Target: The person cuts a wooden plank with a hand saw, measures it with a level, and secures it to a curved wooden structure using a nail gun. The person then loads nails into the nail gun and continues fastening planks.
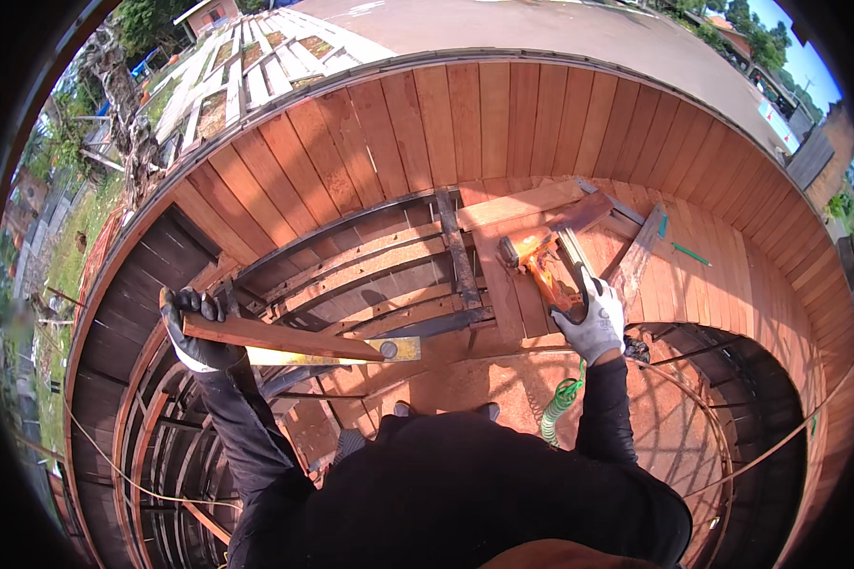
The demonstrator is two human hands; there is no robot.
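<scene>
Sunlit reddish planks line a curved wall (493, 123) across the upper frame. At left of centre, the black-coated fingers of the left hand (199, 327) are closed on one end of a loose wooden board (285, 339), which slants toward the middle over a yellow bar (403, 349), perhaps a spirit level. At right of centre, the pale-gloved right hand (596, 322) spreads thumb and fingers about the rear of an orange nail gun (544, 270); how tightly they grip I cannot tell. Good handling, I judge, means keeping the nail gun's nose turned away from the left hand, fingers off its trigger meanwhile, and supporting the board so its far end does not dip. Below the right wrist, the green coiled hose (562, 408) should have slack. Farther out, open battens (389, 244) at upper centre call for careful placing, and a green pencil (690, 254) lies at right on the planked seat (702, 289).
</scene>
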